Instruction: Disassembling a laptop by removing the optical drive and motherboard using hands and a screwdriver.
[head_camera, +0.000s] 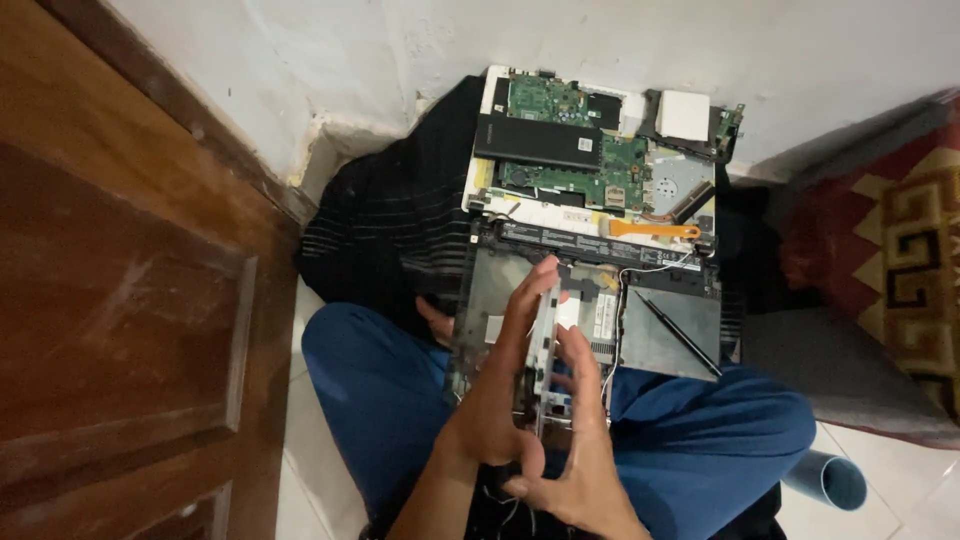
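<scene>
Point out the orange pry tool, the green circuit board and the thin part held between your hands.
Orange pry tool (655, 230): head view, middle of its handle.
Green circuit board (547, 100): head view, upper left area.
Thin part (543, 345): head view, its upright edge.

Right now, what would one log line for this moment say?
left hand: grips flat metal part | right hand: steadies same part | below: opened laptop base | beyond: green circuit board

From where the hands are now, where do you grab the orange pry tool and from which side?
Take the orange pry tool by its long straight handle, coming from above. It lies flat and level across the seam between the green circuit board and the dark laptop base, so its top side is open. Both hands are busy with a thin upright part.
</scene>
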